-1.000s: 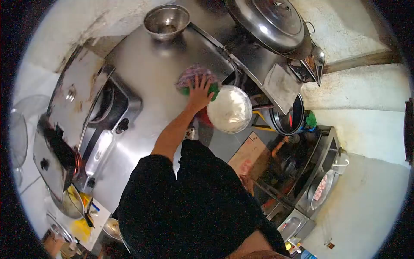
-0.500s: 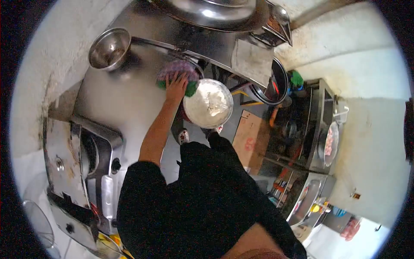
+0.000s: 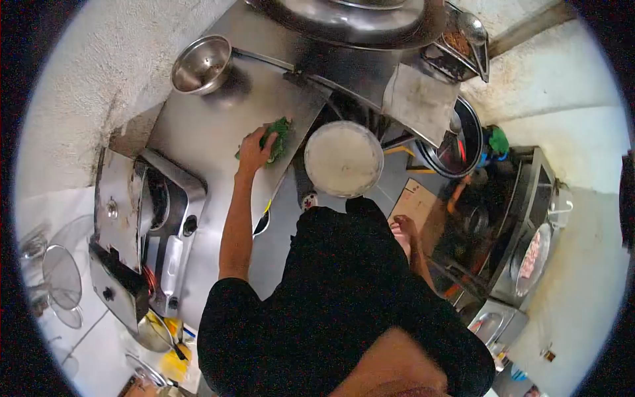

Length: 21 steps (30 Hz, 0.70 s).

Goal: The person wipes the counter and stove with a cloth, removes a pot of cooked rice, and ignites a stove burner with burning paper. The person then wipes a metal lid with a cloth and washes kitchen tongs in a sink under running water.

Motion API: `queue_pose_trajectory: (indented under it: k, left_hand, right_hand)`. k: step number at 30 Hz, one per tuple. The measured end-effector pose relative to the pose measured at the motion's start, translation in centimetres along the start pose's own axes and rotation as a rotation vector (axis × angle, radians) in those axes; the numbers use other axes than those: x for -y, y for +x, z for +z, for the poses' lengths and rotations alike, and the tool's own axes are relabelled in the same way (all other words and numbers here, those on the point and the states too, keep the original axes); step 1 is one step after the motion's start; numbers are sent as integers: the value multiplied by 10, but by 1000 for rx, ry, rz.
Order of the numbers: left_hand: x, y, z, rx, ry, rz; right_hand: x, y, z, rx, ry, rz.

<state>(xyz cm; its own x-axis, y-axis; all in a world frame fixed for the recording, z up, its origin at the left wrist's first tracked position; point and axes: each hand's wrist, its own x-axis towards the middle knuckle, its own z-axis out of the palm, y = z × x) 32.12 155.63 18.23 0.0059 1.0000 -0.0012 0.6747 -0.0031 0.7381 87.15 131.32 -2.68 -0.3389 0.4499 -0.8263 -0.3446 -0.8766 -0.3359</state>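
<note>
A bunched green cloth (image 3: 280, 137) lies on the steel counter (image 3: 198, 142), pressed under my left hand (image 3: 254, 149), whose fingers curl over it. My right hand (image 3: 402, 230) hangs low beside my body over the floor; its fingers look partly bent, and what it holds, if anything, is too small to tell. Between the two hands stands a round tub (image 3: 344, 159) with a pale top, just off the counter's edge.
A steel bowl (image 3: 202, 65) sits at the counter's back left. Burners with a lid (image 3: 112, 210) are at the left. A large steel pan (image 3: 350, 23) stands behind, a black bucket (image 3: 468, 142) and cardboard (image 3: 419, 204) at the right, near a stove with a meat pan (image 3: 531, 255).
My left hand and the cloth have moved down the counter, toward me. The cloth now looks smaller and shows green, not purple. My right hand has come into view. The whole view has shifted.
</note>
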Motion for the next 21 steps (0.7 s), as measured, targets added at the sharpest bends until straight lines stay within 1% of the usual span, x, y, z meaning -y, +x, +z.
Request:
queue_pose_trajectory:
  k: [2, 3, 5, 6, 7, 8, 9, 10, 11, 13, 14, 15, 16, 17, 18, 19, 21]
  left_hand:
    - [-17, 14, 4, 54, 60, 149]
    - [-22, 15, 12, 50, 71, 140]
    - [-18, 20, 39, 5, 362, 289]
    - [21, 18, 72, 33, 601, 192]
    - [14, 17, 79, 40, 609, 193]
    - [2, 13, 86, 69, 763, 108]
    - [-8, 14, 92, 94, 912, 22]
    - [-14, 21, 94, 87, 856, -30]
    - [-15, 29, 98, 86, 855, -37]
    - [-12, 44, 104, -71, 856, -58]
    - [-11, 54, 108, -87, 840, -121]
    - [-12, 68, 114, -97, 842, -139]
    - [-9, 82, 122, -181, 808, -146]
    - [-23, 86, 121, -263, 779, -155]
    - [-38, 86, 122, -152, 780, -143]
    - [-37, 84, 129, -165, 788, -170]
    - [-33, 82, 136, -195, 686, -26]
  right_hand:
    - [36, -8, 17, -6, -39, 37]
    - [49, -12, 20, -5, -51, 53]
    - [67, -8, 13, 601, 658, 312]
    - [68, -11, 3, 405, 398, 114]
    - [60, -10, -10, 410, 407, 116]
    - [47, -4, -26, 586, 451, 3]
    - [39, -11, -34, 521, 474, -25]
    - [33, -18, -40, 430, 479, -47]
    - [28, -26, -46, 347, 474, -62]
    - [21, -39, -59, 218, 385, -77]
    - [21, -44, -64, 163, 319, -79]
    - [25, -47, -68, 114, 254, -78]
    - [26, -48, -75, 85, 186, -73]
    - [27, -50, -79, 52, 121, -65]
    - [30, -52, -83, 30, 60, -54]
    - [34, -54, -87, 13, 1, -43]
    - [45, -56, -92, -1, -100, -22]
